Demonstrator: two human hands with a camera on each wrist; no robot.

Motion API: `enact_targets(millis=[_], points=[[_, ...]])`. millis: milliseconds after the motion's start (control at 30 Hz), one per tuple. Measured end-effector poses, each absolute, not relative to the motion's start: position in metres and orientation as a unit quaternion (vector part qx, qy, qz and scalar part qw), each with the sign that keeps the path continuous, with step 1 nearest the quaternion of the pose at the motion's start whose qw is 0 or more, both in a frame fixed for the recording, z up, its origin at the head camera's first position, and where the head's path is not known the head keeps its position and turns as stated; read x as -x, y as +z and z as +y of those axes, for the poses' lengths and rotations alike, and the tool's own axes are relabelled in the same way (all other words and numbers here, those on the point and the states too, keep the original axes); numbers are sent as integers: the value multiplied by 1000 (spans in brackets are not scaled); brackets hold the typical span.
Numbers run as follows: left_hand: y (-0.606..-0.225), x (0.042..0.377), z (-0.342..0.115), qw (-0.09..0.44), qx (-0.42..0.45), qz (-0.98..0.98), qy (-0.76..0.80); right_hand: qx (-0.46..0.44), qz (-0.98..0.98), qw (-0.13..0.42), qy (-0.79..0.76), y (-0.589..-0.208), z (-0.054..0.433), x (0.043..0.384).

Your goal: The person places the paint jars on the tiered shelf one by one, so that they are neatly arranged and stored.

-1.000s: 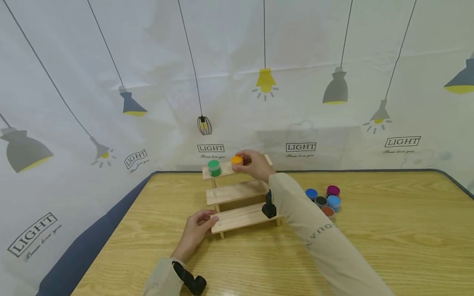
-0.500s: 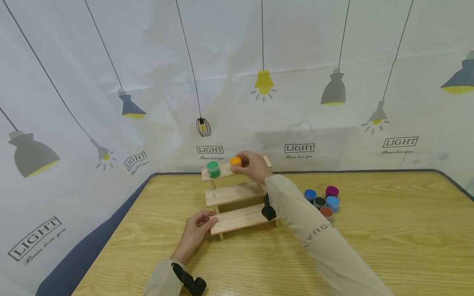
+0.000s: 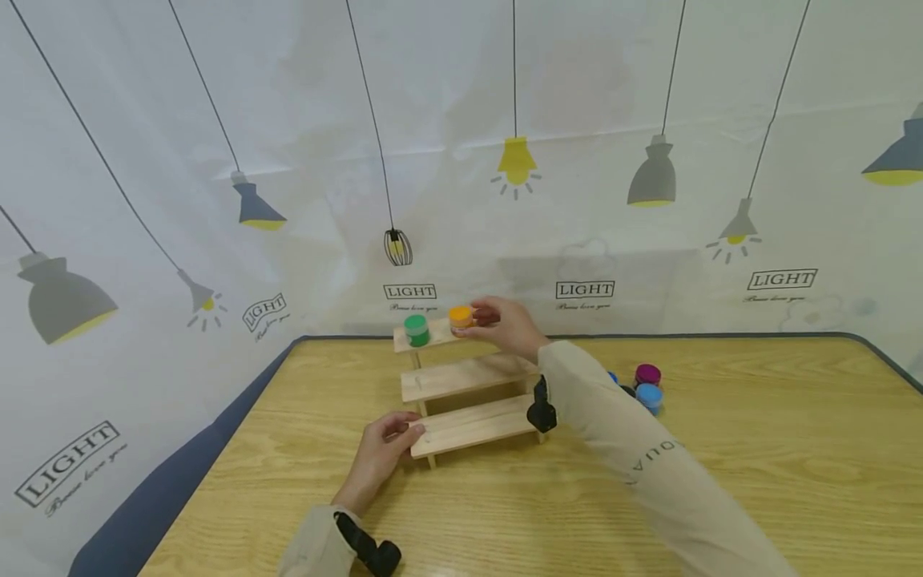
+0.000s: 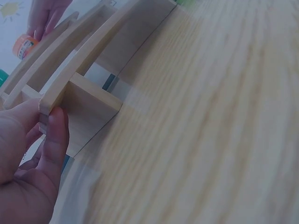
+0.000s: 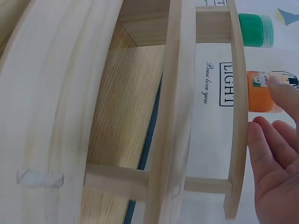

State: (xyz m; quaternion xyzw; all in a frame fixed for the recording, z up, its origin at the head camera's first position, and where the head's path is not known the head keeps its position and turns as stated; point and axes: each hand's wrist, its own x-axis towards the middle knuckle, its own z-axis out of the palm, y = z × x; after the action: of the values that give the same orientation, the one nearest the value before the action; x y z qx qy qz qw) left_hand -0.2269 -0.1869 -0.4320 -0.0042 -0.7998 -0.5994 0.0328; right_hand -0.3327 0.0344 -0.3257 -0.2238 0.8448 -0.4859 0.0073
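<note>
**Bench (image 3: 764,473) with tiered wooden stand (image 3: 469,378)**

A white backdrop (image 3: 461,96) printed with hanging lamps spans the rear, behind the wood-grain bench. The stand is upright near the bench's far edge, its three shelves rising in steps towards the backdrop. A beige sleeve (image 3: 656,473) covers the right forearm. The left hand (image 3: 378,449) has its grip clamped on the left end of the lowest shelf, pinched between thumb and fingers. The right hand (image 3: 510,327) is at the top shelf, its grip apart; in the right wrist view the thumb overlaps the orange jar (image 3: 461,317), and whether it touches cannot be told. That jar stands upright on the top shelf, to the right of the green jar (image 3: 417,330) and separate from it. On the bench, right of the stand, are the magenta jar (image 3: 648,375) and light-blue jar (image 3: 649,397), with others partly hidden by the sleeve.
</note>
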Motion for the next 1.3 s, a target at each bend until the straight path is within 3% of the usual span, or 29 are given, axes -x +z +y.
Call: enact_targets(millis=[567, 1000, 1300], points=[[-432, 228, -185, 36, -2, -797, -603, 281, 828, -42, -484, -329, 73, 309], [-432, 226, -185, 36, 0, -795, -605, 341, 819, 0, -461, -342, 106, 267], [-434, 228, -187, 27, 0, -792, -609, 305, 831, -22, -464, -350, 143, 255]])
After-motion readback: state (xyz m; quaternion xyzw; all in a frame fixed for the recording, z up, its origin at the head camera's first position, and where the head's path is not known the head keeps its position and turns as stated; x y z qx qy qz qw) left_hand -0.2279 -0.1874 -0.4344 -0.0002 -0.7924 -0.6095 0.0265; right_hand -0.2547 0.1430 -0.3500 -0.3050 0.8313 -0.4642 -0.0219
